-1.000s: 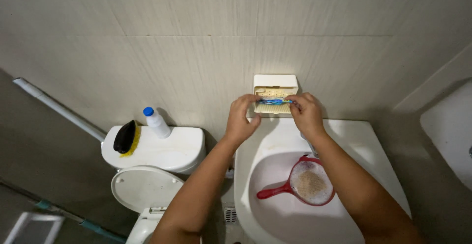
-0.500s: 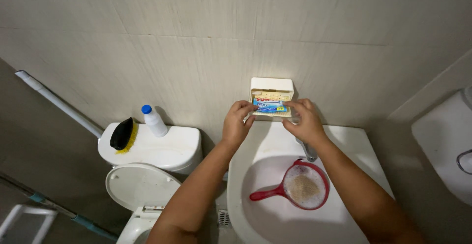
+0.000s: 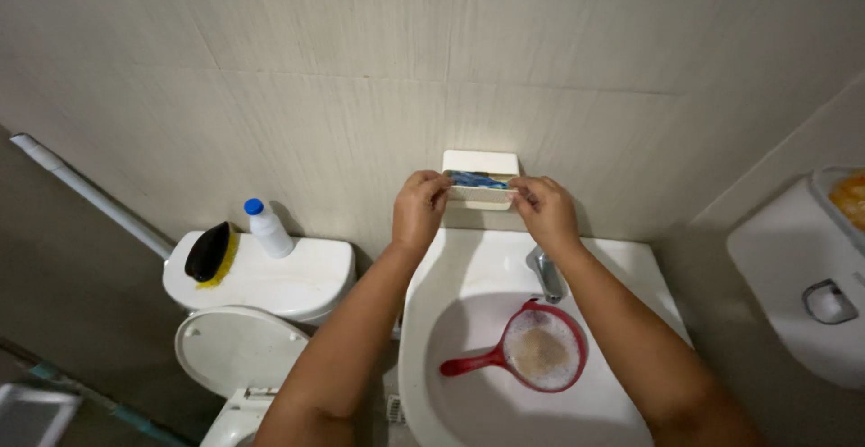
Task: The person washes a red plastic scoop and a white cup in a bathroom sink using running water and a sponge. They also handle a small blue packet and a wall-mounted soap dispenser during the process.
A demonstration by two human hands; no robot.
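Observation:
A cream soap tray (image 3: 480, 163) hangs on the tiled wall above a white sink (image 3: 631, 267). A blue wrapped item (image 3: 476, 179) lies in the tray. My left hand (image 3: 420, 208) pinches the tray's left end and my right hand (image 3: 543, 211) pinches its right end. Both forearms reach up over the basin.
A red scoop (image 3: 527, 354) with cloudy water lies in the basin below a metal tap (image 3: 544, 272). At the left stands a white toilet tank (image 3: 270, 280) bearing a black and yellow brush (image 3: 209, 250) and a white bottle with a blue cap (image 3: 268, 228). A white machine (image 3: 802, 276) is at right.
The view has shifted, so the tray sits higher and is seen more edge-on. Both hands stay at the tray's two ends.

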